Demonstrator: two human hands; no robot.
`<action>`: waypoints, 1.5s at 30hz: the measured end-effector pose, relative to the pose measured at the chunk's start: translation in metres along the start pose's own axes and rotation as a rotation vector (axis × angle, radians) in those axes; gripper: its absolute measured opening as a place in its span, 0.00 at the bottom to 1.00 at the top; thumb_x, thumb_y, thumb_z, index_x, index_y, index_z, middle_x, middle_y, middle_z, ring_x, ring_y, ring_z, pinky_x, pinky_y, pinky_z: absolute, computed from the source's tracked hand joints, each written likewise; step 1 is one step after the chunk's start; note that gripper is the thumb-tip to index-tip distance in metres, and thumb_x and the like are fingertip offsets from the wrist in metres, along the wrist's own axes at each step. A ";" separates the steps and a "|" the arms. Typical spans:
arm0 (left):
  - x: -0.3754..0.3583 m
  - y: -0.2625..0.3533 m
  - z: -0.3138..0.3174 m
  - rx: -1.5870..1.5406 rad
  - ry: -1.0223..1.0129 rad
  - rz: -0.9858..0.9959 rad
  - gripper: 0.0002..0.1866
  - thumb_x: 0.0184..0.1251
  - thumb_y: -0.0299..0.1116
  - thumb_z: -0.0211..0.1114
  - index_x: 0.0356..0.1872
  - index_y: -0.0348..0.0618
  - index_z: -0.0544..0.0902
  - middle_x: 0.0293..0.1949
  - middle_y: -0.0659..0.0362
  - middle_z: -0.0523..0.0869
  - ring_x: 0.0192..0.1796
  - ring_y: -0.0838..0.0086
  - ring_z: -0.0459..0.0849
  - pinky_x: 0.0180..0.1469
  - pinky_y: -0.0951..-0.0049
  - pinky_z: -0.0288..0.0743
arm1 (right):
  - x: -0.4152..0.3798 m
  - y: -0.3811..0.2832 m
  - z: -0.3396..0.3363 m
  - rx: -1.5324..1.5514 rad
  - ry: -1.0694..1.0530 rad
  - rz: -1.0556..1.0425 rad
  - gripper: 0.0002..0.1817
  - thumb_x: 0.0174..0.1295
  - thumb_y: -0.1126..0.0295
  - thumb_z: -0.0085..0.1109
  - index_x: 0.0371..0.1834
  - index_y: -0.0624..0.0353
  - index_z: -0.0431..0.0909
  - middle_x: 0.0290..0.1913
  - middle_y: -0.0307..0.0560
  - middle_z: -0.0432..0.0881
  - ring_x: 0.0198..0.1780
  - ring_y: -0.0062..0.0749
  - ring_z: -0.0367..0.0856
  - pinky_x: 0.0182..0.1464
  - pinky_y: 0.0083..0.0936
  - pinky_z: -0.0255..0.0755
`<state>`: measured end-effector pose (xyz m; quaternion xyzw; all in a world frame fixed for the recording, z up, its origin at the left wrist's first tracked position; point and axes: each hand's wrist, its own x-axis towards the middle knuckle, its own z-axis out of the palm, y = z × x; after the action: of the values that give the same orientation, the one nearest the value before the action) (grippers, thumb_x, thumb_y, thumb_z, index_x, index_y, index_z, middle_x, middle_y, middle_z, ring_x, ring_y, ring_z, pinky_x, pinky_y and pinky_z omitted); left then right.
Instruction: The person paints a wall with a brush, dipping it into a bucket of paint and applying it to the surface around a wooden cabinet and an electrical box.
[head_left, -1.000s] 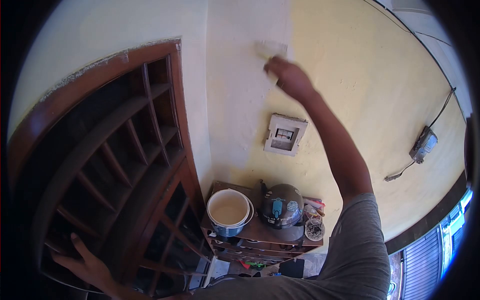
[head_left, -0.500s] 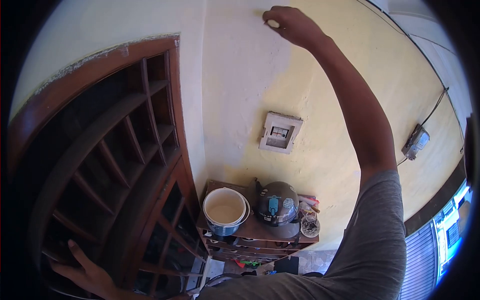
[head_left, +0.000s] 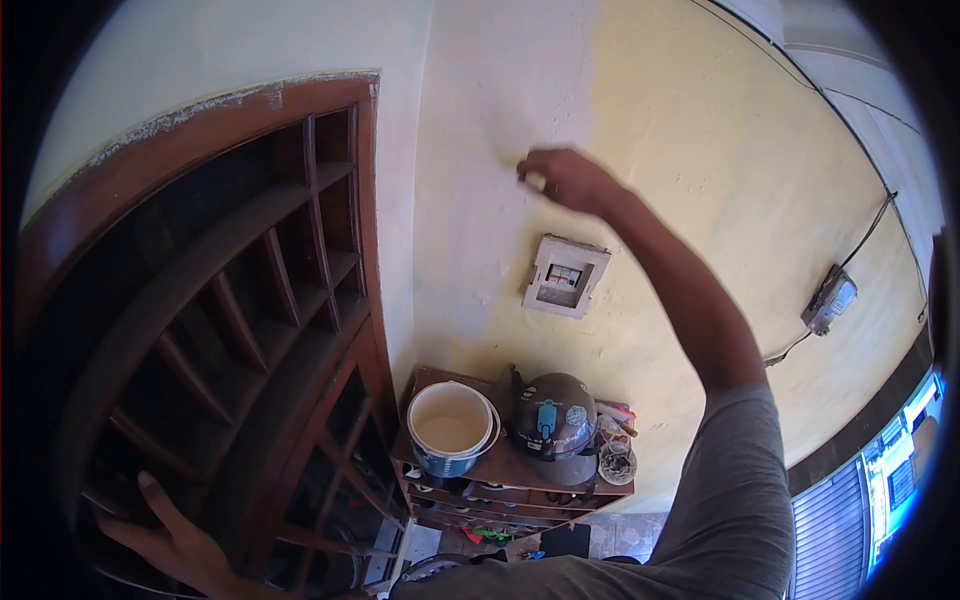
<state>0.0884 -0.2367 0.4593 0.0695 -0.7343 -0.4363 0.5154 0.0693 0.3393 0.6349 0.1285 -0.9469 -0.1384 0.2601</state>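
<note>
My right hand [head_left: 565,180] is raised in front of the wall, its fingers wrapped round a paintbrush [head_left: 537,182]. Only the pale rounded end of the handle shows; the head is hidden behind my fist. Around it the wall carries a whitish painted area [head_left: 475,190] beside bare yellow [head_left: 680,170]. At the lower left my left hand [head_left: 180,545] rests against a dark wooden lattice frame [head_left: 190,375], thumb and fingers spread; some fingertips are lost in shadow. Below stands a white-and-blue bucket [head_left: 450,465] with cream-coloured contents.
The bucket shares a wooden shoe rack [head_left: 520,478] with a dark helmet [head_left: 555,415] and a clear plastic cup [head_left: 617,464]. A recessed electrical box [head_left: 566,276] sits in the wall below my right hand. Farther right hangs a meter [head_left: 830,300] with cables.
My right hand has moved down the wall with the paintbrush, from near the top of the view to just above the electrical box. My left hand stays at the wooden frame.
</note>
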 end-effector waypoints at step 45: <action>-0.001 0.016 0.002 0.038 0.014 -0.016 0.34 0.78 0.45 0.60 0.74 0.34 0.61 0.68 0.37 0.72 0.68 0.50 0.76 0.68 0.57 0.71 | 0.011 -0.005 0.032 -0.253 0.117 0.076 0.13 0.63 0.74 0.54 0.50 0.59 0.78 0.51 0.56 0.79 0.54 0.49 0.82 0.54 0.44 0.79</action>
<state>0.0929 -0.2256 0.4697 0.0884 -0.7384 -0.4258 0.5154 0.0443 0.3380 0.6117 0.0668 -0.9094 -0.2391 0.3338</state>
